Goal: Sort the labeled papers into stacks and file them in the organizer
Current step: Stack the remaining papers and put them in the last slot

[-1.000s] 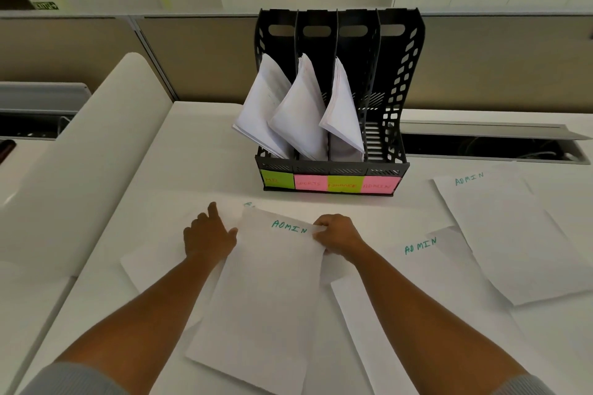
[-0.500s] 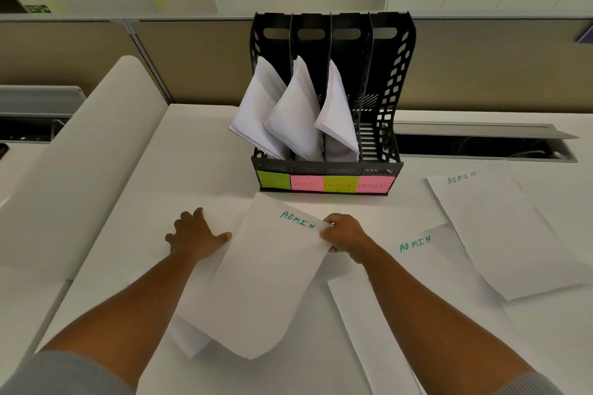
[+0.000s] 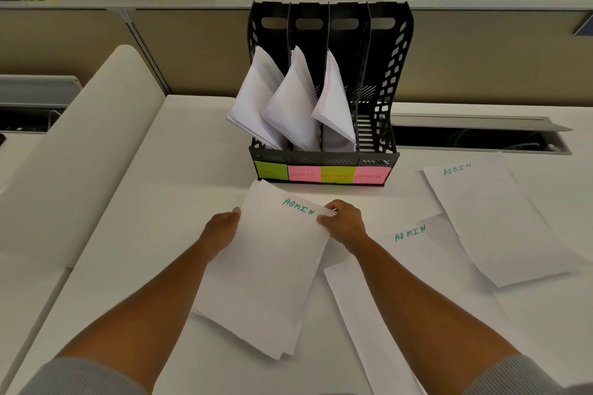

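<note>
A small stack of white papers (image 3: 269, 269) with "ADMIN" written in green on top lies on the white desk in front of me. My left hand (image 3: 221, 229) grips its upper left edge and my right hand (image 3: 345, 223) pinches its upper right corner. Behind it stands a black four-slot organizer (image 3: 327, 157) with sticky labels HR, SPORTS, FINANCE and ADMIN. Its three left slots hold leaning papers; the rightmost ADMIN slot (image 3: 373, 135) shows none. To the right, an ADMIN sheet (image 3: 407, 266) lies flat, and another ADMIN sheet (image 3: 494, 221) overlaps its far corner.
A raised white curved panel (image 3: 80, 151) runs along the left of the desk (image 3: 154, 202). An open cable trough (image 3: 475, 138) sits behind the loose sheets at the right. A beige partition wall (image 3: 497, 54) closes the back.
The sheets under the top ADMIN paper have been gathered into one stack. My left hand moved from flat on the desk to the stack's left edge. My right hand kept hold of the corner.
</note>
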`<state>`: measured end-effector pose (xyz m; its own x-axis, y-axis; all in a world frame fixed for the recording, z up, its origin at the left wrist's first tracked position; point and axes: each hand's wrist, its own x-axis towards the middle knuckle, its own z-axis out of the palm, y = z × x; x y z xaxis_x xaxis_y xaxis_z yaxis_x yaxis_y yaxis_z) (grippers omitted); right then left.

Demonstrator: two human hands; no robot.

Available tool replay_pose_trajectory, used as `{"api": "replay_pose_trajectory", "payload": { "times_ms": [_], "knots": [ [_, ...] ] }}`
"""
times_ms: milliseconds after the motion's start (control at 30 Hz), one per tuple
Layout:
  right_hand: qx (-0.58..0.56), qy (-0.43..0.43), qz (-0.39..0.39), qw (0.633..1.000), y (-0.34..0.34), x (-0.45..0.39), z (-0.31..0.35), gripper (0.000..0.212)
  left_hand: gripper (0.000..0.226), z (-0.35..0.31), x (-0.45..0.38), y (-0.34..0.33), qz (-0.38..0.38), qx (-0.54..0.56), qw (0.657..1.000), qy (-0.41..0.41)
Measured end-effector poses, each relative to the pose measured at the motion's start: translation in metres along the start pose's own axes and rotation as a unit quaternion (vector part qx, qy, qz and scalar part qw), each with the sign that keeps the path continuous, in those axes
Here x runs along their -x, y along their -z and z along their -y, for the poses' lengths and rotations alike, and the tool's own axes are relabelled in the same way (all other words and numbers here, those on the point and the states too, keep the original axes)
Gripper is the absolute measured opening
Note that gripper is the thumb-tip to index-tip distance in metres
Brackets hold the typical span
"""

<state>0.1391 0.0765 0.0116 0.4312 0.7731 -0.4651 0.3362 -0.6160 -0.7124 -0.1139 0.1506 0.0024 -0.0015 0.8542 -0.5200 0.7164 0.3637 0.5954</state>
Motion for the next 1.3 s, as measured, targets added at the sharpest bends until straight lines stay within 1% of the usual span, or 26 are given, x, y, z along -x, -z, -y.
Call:
{"api": "replay_pose_trajectory", "payload": {
  "times_ms": [100, 133, 167, 233, 267, 300, 333, 400, 433, 467, 500, 600, 633, 733, 800, 833, 1000, 1033, 1133, 1167, 1300],
  "knots": [
    [0.004, -0.007, -0.012, 1.000, -0.001, -0.002, -0.003, 0.023, 0.051, -0.004, 0.006, -0.008, 0.034, 0.031, 0.999, -0.015],
    [0.009, -0.010, -0.016, 1.000, 0.000, -0.002, -0.004, 0.029, 0.049, -0.003, 0.007, -0.011, 0.042, 0.034, 0.998, -0.025],
    [0.018, -0.015, -0.020, 1.000, 0.001, -0.003, -0.005, 0.038, 0.043, -0.001, 0.008, -0.013, 0.047, 0.035, 0.998, -0.032],
    [0.054, -0.022, -0.017, 0.998, 0.007, -0.003, -0.008, 0.056, 0.032, 0.002, 0.008, -0.017, 0.037, 0.033, 0.998, -0.037],
    [0.096, -0.017, 0.001, 0.995, 0.011, -0.003, -0.010, 0.063, 0.030, 0.003, 0.008, -0.019, 0.027, 0.037, 0.998, -0.033],
    [0.163, -0.002, 0.032, 0.986, 0.016, -0.002, -0.012, 0.067, 0.028, 0.003, 0.009, -0.020, 0.019, 0.043, 0.999, -0.026],
    [0.243, 0.018, 0.075, 0.967, 0.020, -0.001, -0.013, 0.067, 0.028, 0.003, 0.010, -0.020, 0.012, 0.047, 0.999, -0.020],
    [0.381, 0.058, 0.161, 0.909, 0.027, 0.003, -0.016, 0.063, 0.029, 0.006, 0.011, -0.021, -0.001, 0.052, 0.999, -0.011],
    [0.423, 0.080, 0.191, 0.882, 0.029, 0.006, -0.017, 0.059, 0.030, 0.007, 0.012, -0.020, -0.009, 0.053, 0.999, -0.005],
    [0.447, 0.101, 0.211, 0.864, 0.030, 0.009, -0.020, 0.056, 0.032, 0.009, 0.013, -0.020, -0.018, 0.056, 0.998, 0.001],
    [0.451, 0.118, 0.220, 0.857, 0.030, 0.013, -0.023, 0.053, 0.034, 0.010, 0.014, -0.020, -0.026, 0.057, 0.998, 0.005],
    [0.425, 0.149, 0.224, 0.864, 0.028, 0.023, -0.033, 0.048, 0.040, 0.012, 0.019, -0.021, -0.041, 0.057, 0.997, 0.016],
    [0.427, 0.155, 0.224, 0.862, 0.028, 0.025, -0.036, 0.046, 0.040, 0.013, 0.021, -0.022, -0.042, 0.058, 0.997, 0.018],
    [0.470, 0.182, 0.229, 0.832, 0.025, 0.032, -0.042, 0.029, 0.040, 0.016, 0.028, -0.024, -0.043, 0.063, 0.997, 0.018],
    [0.483, 0.197, 0.225, 0.823, 0.025, 0.035, -0.046, 0.016, 0.039, 0.018, 0.032, -0.025, -0.042, 0.073, 0.996, 0.019],
    [0.483, 0.201, 0.225, 0.822, 0.025, 0.036, -0.047, 0.013, 0.038, 0.018, 0.034, -0.025, -0.041, 0.079, 0.996, 0.021],
    [0.456, 0.223, 0.204, 0.837, 0.038, 0.035, -0.037, 0.014, 0.038, 0.018, 0.042, -0.028, -0.042, 0.110, 0.993, 0.024],
    [0.437, 0.226, 0.196, 0.848, 0.042, 0.032, -0.033, 0.013, 0.039, 0.017, 0.043, -0.029, -0.042, 0.116, 0.992, 0.026],
    [0.316, 0.207, 0.159, 0.912, 0.054, 0.023, -0.019, 0.006, 0.039, 0.012, 0.046, -0.033, -0.044, 0.132, 0.990, 0.029],
    [0.280, 0.202, 0.146, 0.927, 0.058, 0.020, -0.015, 0.006, 0.038, 0.010, 0.046, -0.035, -0.045, 0.135, 0.989, 0.029],
    [0.137, 0.182, 0.111, 0.967, 0.058, 0.013, 0.001, 0.008, 0.034, -0.001, 0.049, -0.044, -0.021, 0.148, 0.989, 0.020]
  ]
}}
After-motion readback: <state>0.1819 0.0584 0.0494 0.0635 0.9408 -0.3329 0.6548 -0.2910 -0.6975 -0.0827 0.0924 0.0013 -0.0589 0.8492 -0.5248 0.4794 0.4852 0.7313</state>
